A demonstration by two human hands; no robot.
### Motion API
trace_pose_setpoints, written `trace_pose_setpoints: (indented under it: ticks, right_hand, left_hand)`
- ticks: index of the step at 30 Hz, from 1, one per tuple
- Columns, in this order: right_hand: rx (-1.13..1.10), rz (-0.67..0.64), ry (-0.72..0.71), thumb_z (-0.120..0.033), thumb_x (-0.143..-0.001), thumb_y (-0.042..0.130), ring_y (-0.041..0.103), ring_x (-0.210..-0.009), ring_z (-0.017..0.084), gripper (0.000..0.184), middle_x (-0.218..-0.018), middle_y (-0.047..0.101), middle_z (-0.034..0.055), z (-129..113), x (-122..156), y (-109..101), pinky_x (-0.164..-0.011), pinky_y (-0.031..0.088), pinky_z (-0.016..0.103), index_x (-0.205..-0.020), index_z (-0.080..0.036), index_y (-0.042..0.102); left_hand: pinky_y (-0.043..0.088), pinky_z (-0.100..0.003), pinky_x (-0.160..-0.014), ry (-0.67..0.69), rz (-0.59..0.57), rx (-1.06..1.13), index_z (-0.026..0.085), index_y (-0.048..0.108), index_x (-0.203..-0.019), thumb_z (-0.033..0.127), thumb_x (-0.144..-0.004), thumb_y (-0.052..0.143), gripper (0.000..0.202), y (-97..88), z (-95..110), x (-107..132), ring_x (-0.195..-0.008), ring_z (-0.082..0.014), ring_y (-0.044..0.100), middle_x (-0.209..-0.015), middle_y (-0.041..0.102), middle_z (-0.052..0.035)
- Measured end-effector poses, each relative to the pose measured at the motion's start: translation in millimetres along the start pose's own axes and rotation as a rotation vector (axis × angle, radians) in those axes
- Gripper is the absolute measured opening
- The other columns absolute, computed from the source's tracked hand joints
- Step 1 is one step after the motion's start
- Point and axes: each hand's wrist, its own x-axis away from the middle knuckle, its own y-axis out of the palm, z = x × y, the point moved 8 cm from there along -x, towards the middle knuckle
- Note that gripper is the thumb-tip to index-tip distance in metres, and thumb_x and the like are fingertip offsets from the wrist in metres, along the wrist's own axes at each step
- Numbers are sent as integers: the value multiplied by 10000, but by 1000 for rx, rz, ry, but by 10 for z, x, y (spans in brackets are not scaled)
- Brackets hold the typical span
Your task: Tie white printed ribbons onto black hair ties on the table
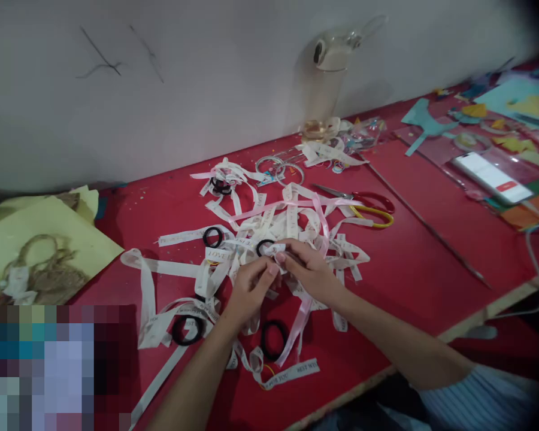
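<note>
A tangle of white printed ribbon (260, 230) with a few pink strands lies on the red table (408, 263). Black hair ties (187, 330) sit among the strips. My left hand (250, 291) and my right hand (309, 268) meet over the middle of the pile. Both pinch the same piece of white ribbon beside a black hair tie (265, 246). The fingers of both hands are closed on the ribbon.
Red and yellow handled scissors (368, 206) lie behind the pile. A clear bottle (327, 84) stands against the wall. A phone (491, 176) and coloured paper scraps lie at the right. Yellow paper (40, 239) with twine rests at the left. The table edge runs along the front right.
</note>
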Motion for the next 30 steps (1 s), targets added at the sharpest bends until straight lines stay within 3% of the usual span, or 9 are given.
trace_pose_setpoints:
  ticks: [4, 14, 21, 27, 30]
  right_hand:
    - [71, 38, -47, -423, -889, 489, 570, -760, 157, 233, -806, 597, 9, -40, -4, -40, -663, 469, 256, -985, -231, 579]
    - [-263, 47, 119, -470, -870, 504, 486, -464, 90, 245, -612, 472, -60, 35, 33, 52, -431, 414, 209, -835, -232, 460]
    - [-42, 123, 11, -438, -875, 515, 495, -496, 98, 210, -602, 504, -49, -58, 85, 26, -471, 412, 218, -827, -235, 484]
    - [-337, 10, 142, -450, -892, 481, 424, -394, 80, 264, -515, 457, -81, 52, 47, 149, -395, 326, 198, -757, -231, 420]
    - [-259, 29, 120, -452, -904, 459, 431, -399, 87, 259, -514, 473, -76, 30, 46, 132, -401, 335, 205, -770, -232, 428]
  left_hand:
    - [384, -226, -621, -1, -6, -5, 169, 510, -658, 367, -872, 493, 292, 6, -31, 5, -623, -114, 484, -634, 523, 10]
    - [400, -222, -563, -118, -12, 253, 174, 505, -670, 349, -853, 516, 254, 7, -135, 0, -548, -104, 488, -586, 526, 23]
    - [370, -197, -534, -85, 103, 155, 169, 495, -656, 344, -831, 563, 257, -46, -109, 2, -552, -88, 462, -587, 498, 37]
    - [380, -218, -560, -132, -31, 389, 171, 475, -670, 330, -852, 546, 252, 47, -237, -15, -495, -77, 434, -538, 477, 49]
    - [375, -215, -555, -154, -27, 367, 175, 462, -680, 339, -867, 524, 256, 54, -247, -13, -508, -80, 442, -563, 475, 48]
